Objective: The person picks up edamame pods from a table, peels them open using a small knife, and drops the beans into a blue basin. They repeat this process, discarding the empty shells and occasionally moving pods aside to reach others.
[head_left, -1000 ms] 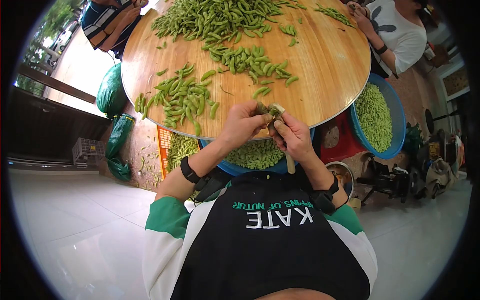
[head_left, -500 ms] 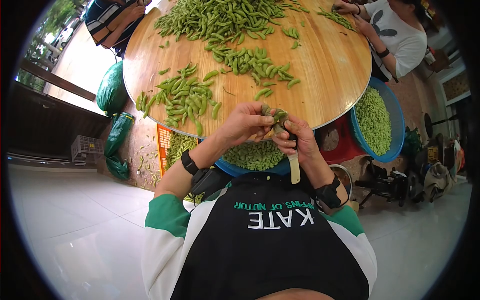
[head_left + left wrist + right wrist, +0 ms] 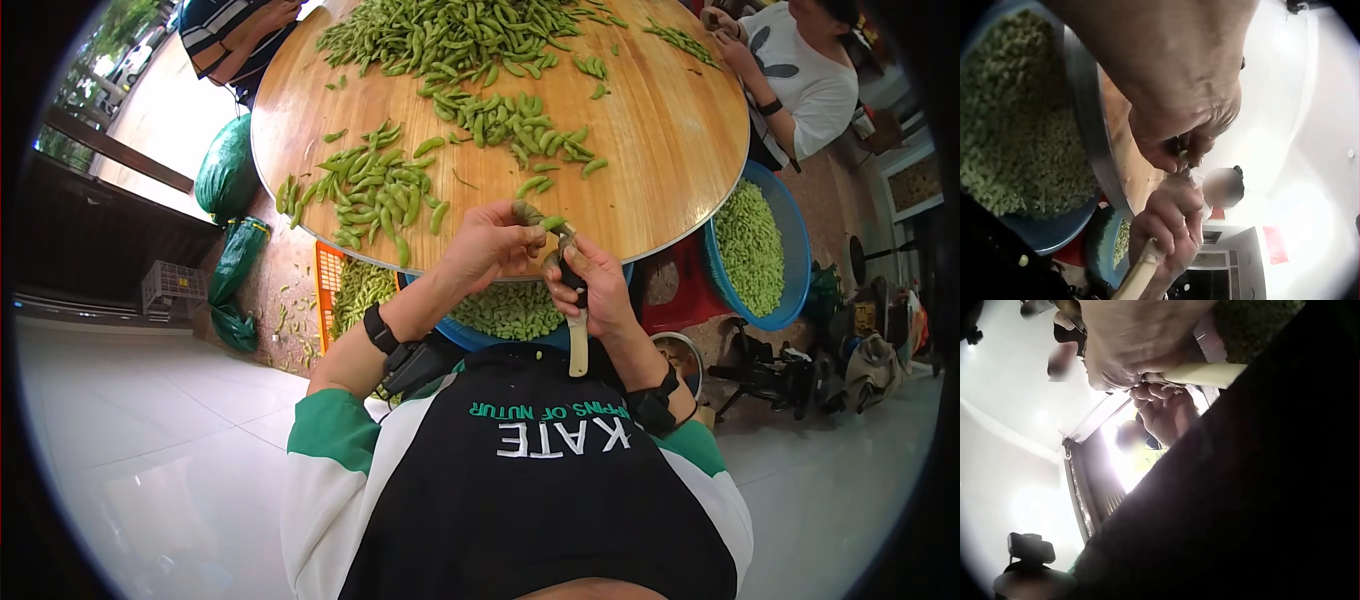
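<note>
Over the near edge of the round wooden table (image 3: 640,170), both hands meet. My left hand (image 3: 490,245) pinches a green pod (image 3: 552,223) between thumb and forefinger. My right hand (image 3: 598,285) grips a tool with a black part and a cream handle (image 3: 578,345) that points down toward the shirt. Its upper end lies close to the pod. In the left wrist view, fingers of the right hand (image 3: 1169,219) curl round the cream handle (image 3: 1138,275), touching or nearly touching the left hand (image 3: 1179,100). The right wrist view shows the handle (image 3: 1204,375) too; the pod is hidden there.
Loose pods (image 3: 380,190) and a large pile (image 3: 440,35) lie on the table. Below its edge are a tub of shelled beans (image 3: 510,308) and an orange crate (image 3: 326,285). A blue tub (image 3: 803,270) stands right. Two people sit across the table.
The hands have shifted slightly and the pod between them shows more clearly. The cream handle has swung down and then a little left. Across the table, the person at right has moved their hands.
</note>
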The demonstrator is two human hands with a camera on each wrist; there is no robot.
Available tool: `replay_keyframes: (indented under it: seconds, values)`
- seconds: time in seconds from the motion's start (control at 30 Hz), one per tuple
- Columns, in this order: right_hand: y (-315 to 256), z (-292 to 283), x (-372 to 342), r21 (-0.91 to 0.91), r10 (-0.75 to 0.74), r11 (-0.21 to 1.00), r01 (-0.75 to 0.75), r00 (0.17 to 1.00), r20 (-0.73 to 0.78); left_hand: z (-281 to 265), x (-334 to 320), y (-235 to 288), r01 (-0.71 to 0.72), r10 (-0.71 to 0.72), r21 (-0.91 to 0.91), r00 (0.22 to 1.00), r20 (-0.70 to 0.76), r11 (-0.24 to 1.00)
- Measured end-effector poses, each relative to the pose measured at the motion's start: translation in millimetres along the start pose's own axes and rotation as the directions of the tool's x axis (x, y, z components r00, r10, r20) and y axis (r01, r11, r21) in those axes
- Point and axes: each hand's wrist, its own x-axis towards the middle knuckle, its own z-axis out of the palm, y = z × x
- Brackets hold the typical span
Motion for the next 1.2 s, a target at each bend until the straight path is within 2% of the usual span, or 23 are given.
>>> replay_keyframes:
  seconds: [0.07, 0.1, 0.17, 0.43, 0.5, 0.7, 0.93, 1.03, 1.1, 1.13, 1.2]
  values:
    - [-2, -5, 2, 0.111, 0.042, 0.993, -0.045, 0.999, 0.027, 2, 0, -1, -0.006, 0.007, 0.047, 1.0, -0.019, 0.999]
    - [-3, -6, 3, 0.11, 0.04, 0.993, -0.042, 0.999, 0.026, 3, 0, -1, -0.018, 0.022, 0.096, 0.999, -0.042, 0.995]
    - [-3, -7, 5, 0.232, 0.043, 0.97, -0.065, 0.994, 0.1, 5, 0, -6, -0.052, 0.056, 0.084, 0.997, -0.044, 0.995]
    - [-4, -1, 6, 0.176, 0.053, 0.982, -0.064, 0.997, 0.063, 8, -1, -17, -0.115, 0.118, 0.044, 0.988, -0.096, 0.992]
    - [-5, -1, 5, 0.156, 0.052, 0.986, -0.059, 0.997, 0.05, 3, 2, -20, -0.157, 0.165, 0.107, 0.984, -0.072, 0.982]
    - [-7, -1, 3, 0.107, 0.055, 0.992, -0.061, 0.997, 0.057, -1, 2, -25, -0.172, 0.181, 0.129, 0.982, -0.06, 0.977]
    - [-6, 2, 2, 0.07, 0.041, 0.997, -0.041, 0.999, -0.007, 2, -1, -26, -0.151, 0.163, 0.153, 0.984, -0.068, 0.977]
    - [-6, 3, 1, 0.068, 0.03, 0.997, -0.03, 1.0, -0.003, 7, -3, -23, -0.146, 0.151, 0.084, 0.987, -0.055, 0.986]
    - [-6, 2, 1, 0.074, 0.028, 0.997, -0.029, 1.0, 0.012, 11, -7, -16, -0.021, 0.02, -0.049, 1.0, -0.02, 0.999]
    - [-6, 1, 0, 0.058, 0.03, 0.998, -0.031, 0.999, 0.019, 5, -6, -17, -0.019, 0.018, -0.051, 1.0, -0.02, 0.999]
    - [-6, -2, -2, 0.043, 0.036, 0.998, -0.037, 0.999, 0.025, -8, 1, -19, 0.109, -0.092, -0.119, 0.985, 0.144, 0.987]
